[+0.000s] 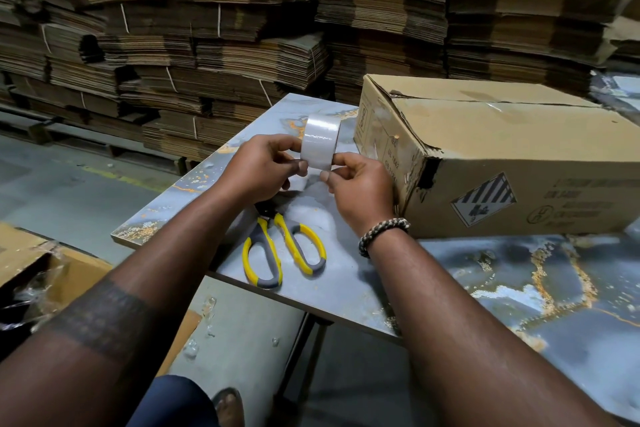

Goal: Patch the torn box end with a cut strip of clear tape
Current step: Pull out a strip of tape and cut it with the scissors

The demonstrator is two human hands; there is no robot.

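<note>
A roll of clear tape is held upright above the table between both hands. My left hand grips its left side, thumb on the lower rim. My right hand pinches the roll's lower right edge with thumb and forefinger. A long cardboard box lies on the table to the right, its near end corner torn open. Scissors with yellow and grey handles lie on the table below my hands, blades hidden under my left hand.
The marbled blue-grey table has its left edge near the scissors. Stacks of flattened cardboard fill the background. An open carton with plastic wrap sits on the floor at lower left. My foot shows below.
</note>
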